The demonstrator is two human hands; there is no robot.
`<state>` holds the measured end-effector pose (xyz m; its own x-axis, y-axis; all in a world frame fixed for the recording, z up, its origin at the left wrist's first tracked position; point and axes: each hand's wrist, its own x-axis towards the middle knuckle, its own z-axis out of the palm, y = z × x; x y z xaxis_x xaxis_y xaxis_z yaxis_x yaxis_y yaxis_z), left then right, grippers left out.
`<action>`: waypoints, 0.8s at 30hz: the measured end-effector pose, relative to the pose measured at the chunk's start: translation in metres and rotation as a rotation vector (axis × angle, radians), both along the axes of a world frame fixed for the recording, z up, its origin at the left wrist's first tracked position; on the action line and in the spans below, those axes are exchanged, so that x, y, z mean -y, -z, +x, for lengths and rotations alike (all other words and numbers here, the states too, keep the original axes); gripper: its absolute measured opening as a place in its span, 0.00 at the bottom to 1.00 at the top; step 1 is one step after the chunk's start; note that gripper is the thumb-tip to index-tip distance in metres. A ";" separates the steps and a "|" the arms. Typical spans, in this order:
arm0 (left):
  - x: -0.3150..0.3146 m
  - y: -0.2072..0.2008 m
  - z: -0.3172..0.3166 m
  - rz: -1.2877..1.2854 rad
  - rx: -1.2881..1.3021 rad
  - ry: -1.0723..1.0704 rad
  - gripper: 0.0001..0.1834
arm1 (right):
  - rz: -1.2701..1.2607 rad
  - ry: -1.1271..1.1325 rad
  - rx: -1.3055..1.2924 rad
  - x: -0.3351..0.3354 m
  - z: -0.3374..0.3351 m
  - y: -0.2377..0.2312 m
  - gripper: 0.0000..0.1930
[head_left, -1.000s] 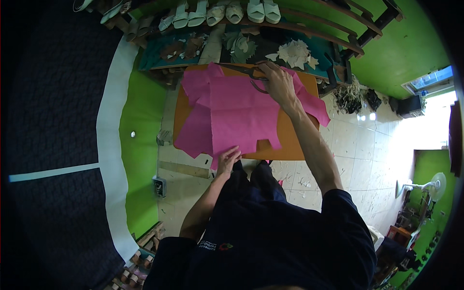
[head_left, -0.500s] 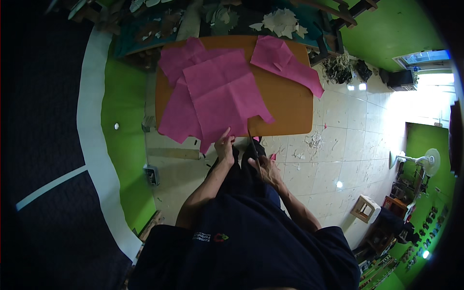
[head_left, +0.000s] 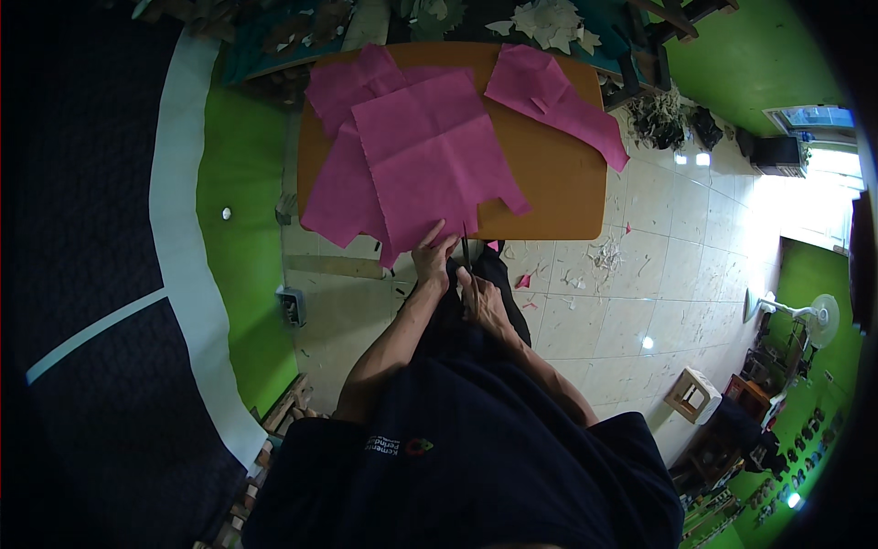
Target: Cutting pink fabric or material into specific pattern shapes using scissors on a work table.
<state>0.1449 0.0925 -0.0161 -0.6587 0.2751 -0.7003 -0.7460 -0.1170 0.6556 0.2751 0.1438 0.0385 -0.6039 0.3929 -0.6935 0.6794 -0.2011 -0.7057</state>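
Observation:
A large pink sheet of cloth (head_left: 425, 146) lies over other pink pieces (head_left: 343, 197), and its near edge hangs at the table's front. At that edge my left hand (head_left: 432, 261) grips the cloth, its index finger stretched along the top. My right hand (head_left: 483, 302) is closed around dark scissors (head_left: 465, 249), whose blades point away from me and meet the cloth's near edge just right of my left fingers. The handles are mostly hidden in my palm. A separate pink piece (head_left: 558, 105) rests at the table's right, overhanging its side.
The brown table (head_left: 549, 206) has rounded corners. Beyond it, a teal-topped bench holds pale leaf-shaped cutouts (head_left: 549, 26). Scraps (head_left: 604, 256) and a small pink offcut (head_left: 523, 281) litter the tiled floor. A green wall (head_left: 242, 229) stands left, and a white fan (head_left: 820, 316) is far right.
My right hand and the scissors have moved left, closer to my left hand, and the blades now reach the cloth's edge. The table appears slightly higher in the picture.

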 end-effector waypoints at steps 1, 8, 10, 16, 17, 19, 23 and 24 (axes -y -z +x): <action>-0.001 -0.001 0.000 -0.002 0.001 -0.001 0.24 | -0.055 0.021 0.064 -0.001 -0.002 0.002 0.42; -0.001 -0.002 0.002 -0.019 -0.012 0.007 0.24 | -0.023 0.008 0.094 -0.002 -0.009 0.000 0.43; -0.001 -0.001 0.002 -0.023 -0.011 0.017 0.24 | -0.006 0.026 0.061 -0.002 -0.010 0.000 0.43; 0.000 0.000 0.005 0.002 -0.044 -0.019 0.24 | -0.013 0.029 0.071 -0.004 -0.014 0.000 0.45; 0.002 0.002 0.005 0.028 -0.050 -0.016 0.24 | -0.012 0.027 0.070 -0.003 -0.016 -0.001 0.45; 0.003 0.005 0.005 0.055 -0.056 -0.013 0.24 | 0.006 0.023 0.116 -0.003 -0.017 -0.001 0.45; 0.001 0.003 0.005 0.035 -0.045 0.004 0.26 | 0.049 0.012 0.111 -0.002 -0.015 0.006 0.44; 0.000 0.003 0.005 0.032 -0.029 0.003 0.26 | 0.070 0.018 0.132 -0.002 -0.013 0.008 0.44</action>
